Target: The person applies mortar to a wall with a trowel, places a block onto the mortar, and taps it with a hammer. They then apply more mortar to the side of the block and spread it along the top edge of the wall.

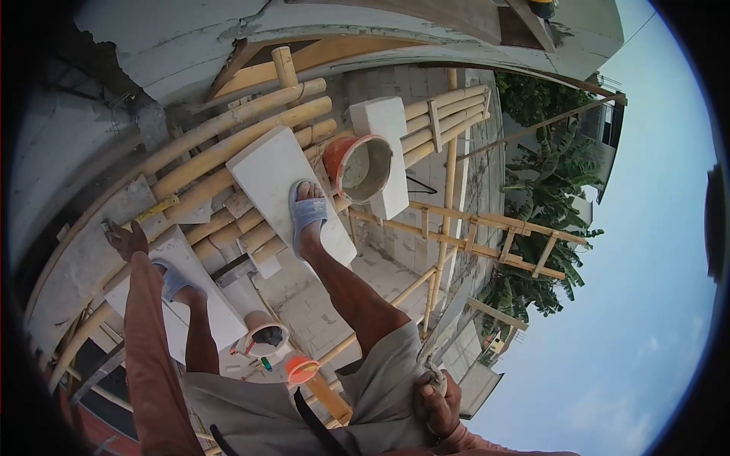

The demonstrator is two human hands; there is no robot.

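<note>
My left hand [128, 241] reaches onto a grey board at the left, its fingers apart, beside a yellow strip-like tool [156, 208] that it seems to touch. A small pale piece lies by its fingertips. At the lower right my right hand [438, 404] is closed on the handle of a tool with a long grey blade [450, 313], which looks like a saw and points up and away. One sandalled foot stands on a white block [262, 171], the other on a second white block [220, 311].
Bamboo poles [205, 161] form the platform. An orange bucket [366, 169] stands near a white block [380, 115]. Below are a pail [266, 334], a small orange container [302, 370] and scattered tools. A bamboo ladder-like frame [487, 239] extends right, and a wall [304, 23] runs along the top.
</note>
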